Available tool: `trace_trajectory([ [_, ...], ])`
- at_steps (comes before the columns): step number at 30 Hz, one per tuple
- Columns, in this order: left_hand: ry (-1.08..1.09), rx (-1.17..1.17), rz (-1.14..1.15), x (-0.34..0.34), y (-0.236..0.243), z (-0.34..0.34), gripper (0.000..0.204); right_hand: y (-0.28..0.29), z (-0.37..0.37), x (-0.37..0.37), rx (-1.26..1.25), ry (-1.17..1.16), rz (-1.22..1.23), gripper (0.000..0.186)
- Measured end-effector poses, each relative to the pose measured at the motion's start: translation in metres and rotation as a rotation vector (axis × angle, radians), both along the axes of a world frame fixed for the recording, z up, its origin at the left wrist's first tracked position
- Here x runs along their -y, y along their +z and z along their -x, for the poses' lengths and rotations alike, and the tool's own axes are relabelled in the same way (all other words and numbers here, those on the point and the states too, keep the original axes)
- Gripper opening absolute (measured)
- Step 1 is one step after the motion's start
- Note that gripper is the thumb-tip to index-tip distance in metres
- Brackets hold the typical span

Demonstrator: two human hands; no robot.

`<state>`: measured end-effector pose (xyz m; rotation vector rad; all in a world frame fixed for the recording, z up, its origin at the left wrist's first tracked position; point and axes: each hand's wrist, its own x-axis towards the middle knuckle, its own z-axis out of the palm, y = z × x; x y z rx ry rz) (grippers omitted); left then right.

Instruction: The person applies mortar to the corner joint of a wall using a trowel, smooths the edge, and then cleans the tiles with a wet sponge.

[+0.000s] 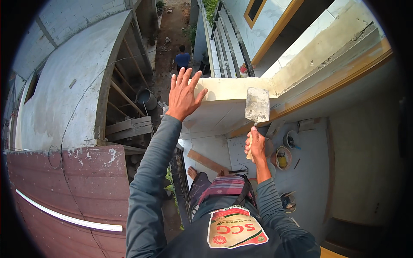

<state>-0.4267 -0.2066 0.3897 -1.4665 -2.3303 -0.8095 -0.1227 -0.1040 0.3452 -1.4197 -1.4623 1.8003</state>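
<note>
Cream plaster along the top of a long, angular wall ledge (234, 89), bent at a corner and running off toward the upper right. Smooth and evenly coloured on the short stretch nearest the hands; rougher on the longer stretch, with grey patches and a chipped, crumbly edge. Sunlit on top, shaded on the near side face.

Close to the left end of the ledge, open and fingers spread, with nothing in grasp: the left hand (185, 96). Impossible to tell from this angle whether touching the plaster.

Next, a flat-bladed grey metal trowel (258, 106) with a pale wooden handle. Nearly rectangular in the blade, mottled with whitish and dull grey residue. Gripped by the handle in the right hand (257, 144), blade pointing away from the body. Seen in front of the ledge near the corner; contact uncertain.

Down to the left, on the ground, a dark grey round bucket (146, 99), contents unclear. On the pale tiled floor (309, 180), right of the right hand, a peach-coloured round bucket (277, 160) with a yellow object (282, 162) inside. Just beyond, a whitish round bucket (285, 142), dark grey within. Past the ledge, a small red-and-white container (244, 70), contents not discernible.
</note>
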Motion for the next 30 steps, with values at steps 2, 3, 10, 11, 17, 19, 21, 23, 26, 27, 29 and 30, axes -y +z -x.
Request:
trace_trajectory([
  [2,0.009,-0.062,0.012,-0.009,-0.014,0.012,0.060,-0.001,-0.006,-0.004,0.023,0.011,-0.013,0.050],
  [3,-0.003,-0.026,0.118,-0.013,-0.015,0.013,0.061,0.000,-0.010,-0.006,0.049,0.011,-0.028,0.051],
  [10,-0.044,-0.092,0.131,-0.019,-0.014,0.011,0.051,0.011,0.037,0.003,0.051,0.117,-0.045,0.049],
  [11,-0.060,-0.050,0.159,-0.018,-0.014,0.012,0.051,0.020,0.042,0.002,0.063,0.135,-0.024,0.048],
  [17,-0.032,-0.086,0.184,-0.020,-0.010,0.009,0.048,0.004,-0.005,-0.002,0.096,0.044,-0.041,0.049],
  [19,-0.039,-0.066,0.191,-0.021,-0.005,0.009,0.048,0.003,0.003,0.005,0.111,0.101,-0.130,0.048],
  [21,-0.035,-0.050,0.199,-0.019,-0.005,0.010,0.049,0.007,0.037,0.011,0.078,0.159,-0.108,0.048],
  [23,-0.041,-0.038,0.191,-0.015,-0.010,0.011,0.051,0.011,0.049,0.012,0.069,0.191,-0.093,0.049],
  [26,-0.039,-0.025,0.203,-0.012,-0.007,0.014,0.053,0.010,0.041,0.002,0.077,0.233,-0.066,0.049],
  [27,-0.038,-0.013,0.226,-0.013,-0.007,0.013,0.052,0.006,0.027,0.002,0.082,0.144,-0.031,0.050],
  [29,-0.023,-0.020,0.223,-0.022,-0.006,0.009,0.052,-0.005,0.009,0.002,0.086,0.068,-0.031,0.050],
  [30,-0.026,-0.025,0.232,-0.023,-0.006,0.006,0.051,-0.004,0.012,0.004,0.089,0.067,-0.032,0.050],
])
